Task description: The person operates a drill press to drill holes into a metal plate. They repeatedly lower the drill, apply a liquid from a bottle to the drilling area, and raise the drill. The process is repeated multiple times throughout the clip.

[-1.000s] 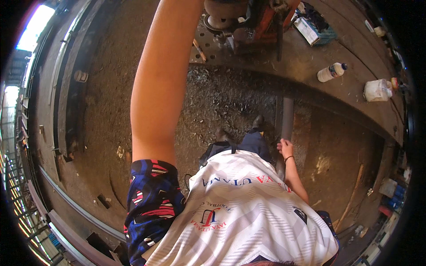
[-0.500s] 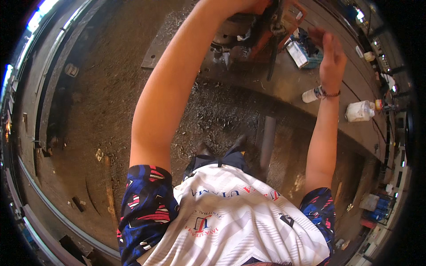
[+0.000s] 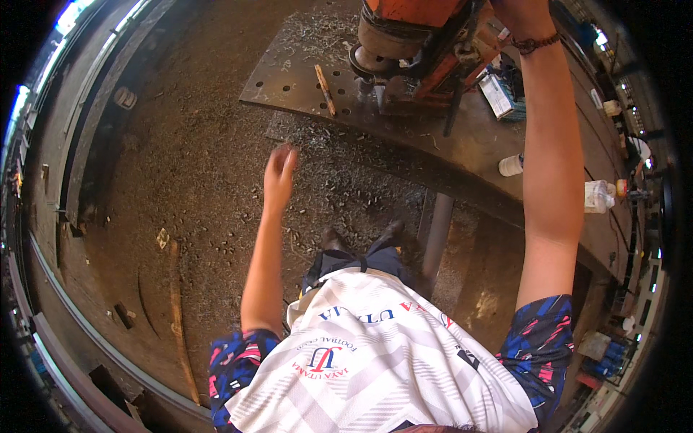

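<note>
A large orange drilling machine (image 3: 422, 54) stands on a dark steel plate (image 3: 267, 90) with round holes. My right hand (image 3: 523, 18) is at the machine's right side, cut off by the upper edge. Its fingers are hidden, so any grip is out of sight. My left hand (image 3: 280, 173) hangs in the air short of the plate's near edge, slightly blurred. Its fingers are loosely extended, and nothing shows in them. On the plate between that hand and the machine lies a short wooden stick (image 3: 325, 90) with dark marks.
Right of the machine sit a blue-and-white box (image 3: 498, 95), a white cylindrical container (image 3: 511, 165) and a clear plastic bottle (image 3: 598, 196). Metal shavings (image 3: 346, 191) litter the ground below the plate. A long wooden strip (image 3: 180, 325) lies at lower left.
My left hand has drawn back from the machine toward the lower left, uncovering the wooden stick. My right hand has moved from above the box up to the machine's side.
</note>
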A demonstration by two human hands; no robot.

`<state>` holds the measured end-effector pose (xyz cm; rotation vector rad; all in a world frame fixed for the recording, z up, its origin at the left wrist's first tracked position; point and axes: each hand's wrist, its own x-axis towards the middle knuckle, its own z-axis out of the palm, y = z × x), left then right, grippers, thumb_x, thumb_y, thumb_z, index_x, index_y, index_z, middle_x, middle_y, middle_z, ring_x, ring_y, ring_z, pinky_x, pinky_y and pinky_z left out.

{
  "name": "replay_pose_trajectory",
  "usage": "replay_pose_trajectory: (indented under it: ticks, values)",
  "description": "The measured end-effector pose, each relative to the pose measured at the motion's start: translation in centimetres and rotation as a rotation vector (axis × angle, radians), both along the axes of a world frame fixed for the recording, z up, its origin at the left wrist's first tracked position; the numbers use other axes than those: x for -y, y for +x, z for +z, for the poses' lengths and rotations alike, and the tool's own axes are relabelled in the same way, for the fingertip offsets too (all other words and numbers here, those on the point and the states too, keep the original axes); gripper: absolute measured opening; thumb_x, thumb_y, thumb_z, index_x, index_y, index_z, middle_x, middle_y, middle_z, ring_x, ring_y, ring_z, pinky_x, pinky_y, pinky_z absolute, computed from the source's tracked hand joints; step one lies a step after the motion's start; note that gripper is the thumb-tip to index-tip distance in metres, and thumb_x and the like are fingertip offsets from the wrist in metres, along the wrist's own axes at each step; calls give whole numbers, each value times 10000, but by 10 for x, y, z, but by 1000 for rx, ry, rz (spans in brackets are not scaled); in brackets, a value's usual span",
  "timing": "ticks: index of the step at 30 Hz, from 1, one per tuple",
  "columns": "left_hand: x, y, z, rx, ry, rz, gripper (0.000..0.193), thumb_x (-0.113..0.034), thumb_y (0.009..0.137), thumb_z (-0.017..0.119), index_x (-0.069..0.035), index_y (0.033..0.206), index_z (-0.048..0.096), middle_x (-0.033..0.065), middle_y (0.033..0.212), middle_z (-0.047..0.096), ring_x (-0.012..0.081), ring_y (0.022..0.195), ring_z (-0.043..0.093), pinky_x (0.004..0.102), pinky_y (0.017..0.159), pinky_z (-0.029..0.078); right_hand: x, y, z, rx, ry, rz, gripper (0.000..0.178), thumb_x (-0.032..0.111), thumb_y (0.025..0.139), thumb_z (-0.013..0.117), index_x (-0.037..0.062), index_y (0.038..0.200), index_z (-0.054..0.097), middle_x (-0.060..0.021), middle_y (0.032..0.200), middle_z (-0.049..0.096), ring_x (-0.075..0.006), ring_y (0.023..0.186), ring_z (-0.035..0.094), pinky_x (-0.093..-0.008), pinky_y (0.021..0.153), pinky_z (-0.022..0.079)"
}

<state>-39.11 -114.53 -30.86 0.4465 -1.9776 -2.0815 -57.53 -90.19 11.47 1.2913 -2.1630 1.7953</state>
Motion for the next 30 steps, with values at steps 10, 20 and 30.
replay_pose_trajectory:
  ticks: [10, 20, 30]
  values:
    - [26, 407, -268, 1267, -190, -305, 629, -424, 872, 621, 106, 1208, 592, 329, 1173, 637, 458, 1168, 591, 481, 946, 492, -6, 15, -3, -170, -112, -62, 327, 337, 977, 580, 40, 841, 601, 4, 609, 526, -63, 504, 484, -205, 457, 374]
    - [49, 209, -220, 854, -367, -89, 507, -414, 915, 618, 30, 1157, 655, 199, 1004, 721, 319, 973, 690, 393, 851, 518, 4, 27, -4, -172, -107, -37, 237, 296, 951, 646, 77, 870, 611, 43, 608, 530, -26, 507, 470, -185, 463, 365]
    - [-41, 50, -106, 540, -387, -236, 383, -323, 961, 623, -30, 1207, 642, 151, 1094, 715, 280, 989, 690, 374, 873, 515, -39, 6, -10, -623, -167, -263, 220, 285, 949, 628, 69, 905, 621, 5, 677, 559, -69, 564, 490, -213, 521, 394]
